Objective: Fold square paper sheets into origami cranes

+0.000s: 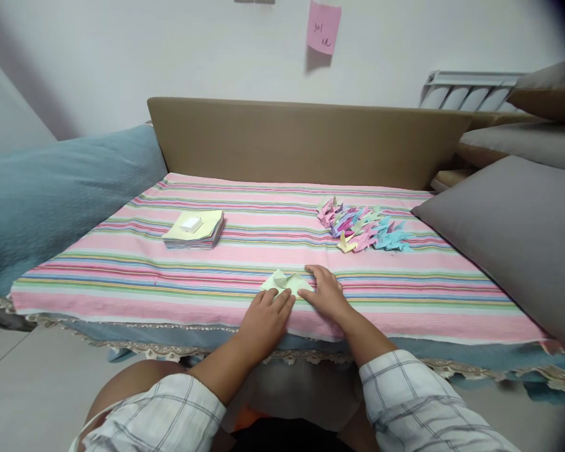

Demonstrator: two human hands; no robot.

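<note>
A pale green sheet of origami paper (292,286), partly folded with one flap raised, lies on the striped cloth near the front edge. My left hand (269,317) rests on its lower left part, fingers stretched out flat over the paper. At the paper's right edge is my right hand (328,294), its thumb touching the paper and its fingers apart. Beyond my right hand sits a cluster of folded paper cranes (362,227) in pink, purple, blue, green and yellow. A stack of coloured paper squares (195,230), yellow on top, stands to the left.
A small white block (191,225) sits on the paper stack. The striped cloth (263,213) covers the seat, with a brown backrest (301,141) behind it. Grey cushions (513,238) pile up on the right, and a blue covered armrest (70,194) bounds the left.
</note>
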